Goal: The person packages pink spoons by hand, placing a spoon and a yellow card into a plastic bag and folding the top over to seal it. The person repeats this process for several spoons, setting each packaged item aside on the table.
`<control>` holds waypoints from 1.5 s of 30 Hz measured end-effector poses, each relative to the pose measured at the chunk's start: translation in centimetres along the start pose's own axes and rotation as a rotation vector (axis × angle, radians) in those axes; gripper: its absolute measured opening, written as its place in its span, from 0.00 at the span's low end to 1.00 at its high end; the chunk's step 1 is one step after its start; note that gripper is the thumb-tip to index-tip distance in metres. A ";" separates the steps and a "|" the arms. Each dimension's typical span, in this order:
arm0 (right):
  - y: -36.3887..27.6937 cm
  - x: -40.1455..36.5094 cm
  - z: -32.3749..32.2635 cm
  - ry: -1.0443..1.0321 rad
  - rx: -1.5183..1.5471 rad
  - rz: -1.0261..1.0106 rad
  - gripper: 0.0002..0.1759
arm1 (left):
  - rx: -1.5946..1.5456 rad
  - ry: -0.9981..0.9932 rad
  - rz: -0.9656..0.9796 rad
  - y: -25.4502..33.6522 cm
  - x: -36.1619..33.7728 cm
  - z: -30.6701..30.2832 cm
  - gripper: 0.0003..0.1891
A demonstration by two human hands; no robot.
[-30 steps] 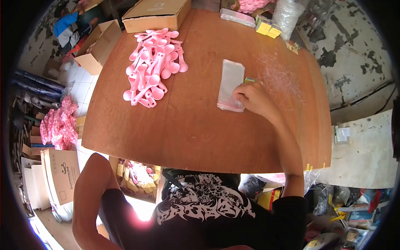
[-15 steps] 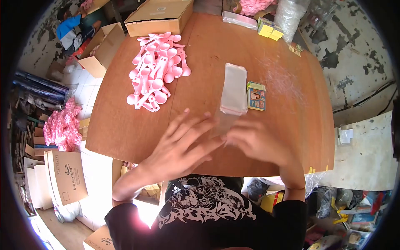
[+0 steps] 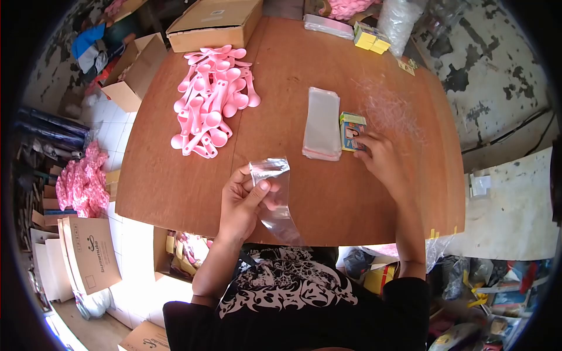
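Between the thumb and fingers of my left hand [image 3: 241, 202] is a clear plastic bag [image 3: 280, 205], its folded top upward and its lower end hanging toward the table's front edge. My right hand [image 3: 380, 159] has its fingertips and thumb at the lower right edge of a small stack of printed cards [image 3: 349, 126], blue with a yellow-green top. Whether a single card is lifted cannot be seen. Left of the cards, touching or nearly so, lies a pile of flat clear bags [image 3: 322, 123]. A heap of pink spoons [image 3: 213, 105] lies farther left.
A cardboard box [image 3: 213, 26] stands at the table's back left. At the back right are yellow boxes [image 3: 372, 38], a packet of clear bags [image 3: 328, 26] and a plastic roll [image 3: 401, 26]. Thin clear strips [image 3: 392, 111] lie on the right. A person [image 3: 91, 50] is at the far left.
My hands have come apart. The left has drawn back with a clear bag now plainly held up; the right has moved up and right onto the card stack. The view has shifted slightly.
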State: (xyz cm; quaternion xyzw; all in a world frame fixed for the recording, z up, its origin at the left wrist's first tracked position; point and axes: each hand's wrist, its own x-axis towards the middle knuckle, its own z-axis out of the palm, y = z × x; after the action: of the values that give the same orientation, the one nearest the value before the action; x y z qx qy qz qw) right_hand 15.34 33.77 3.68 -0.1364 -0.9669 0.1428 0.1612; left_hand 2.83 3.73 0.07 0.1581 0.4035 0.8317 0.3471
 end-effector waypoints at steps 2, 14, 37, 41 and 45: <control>1.2 -0.1 0.6 0.002 0.054 0.002 0.13 | -0.119 0.066 -0.069 -0.2 0.2 -0.7 0.15; -6.9 -1.7 -3.1 0.398 0.326 0.052 0.06 | 0.318 0.061 0.010 0.5 1.0 -0.8 0.19; -11.3 -1.2 -2.2 0.275 0.763 0.001 0.06 | 0.510 -0.282 -0.061 2.3 1.4 0.3 0.23; -11.5 -1.4 -2.9 0.120 0.599 -0.008 0.06 | 0.576 -0.261 -0.102 2.7 1.2 0.2 0.21; -11.4 -1.7 -2.7 0.060 0.610 0.032 0.06 | 0.525 -0.279 -0.127 2.4 1.0 0.9 0.22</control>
State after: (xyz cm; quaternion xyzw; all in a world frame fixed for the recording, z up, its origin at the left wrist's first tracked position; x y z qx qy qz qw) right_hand 15.31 23.32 9.30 -0.1012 -0.8720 0.4250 0.2207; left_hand 1.50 3.85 2.47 0.3296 0.5624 0.6457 0.3976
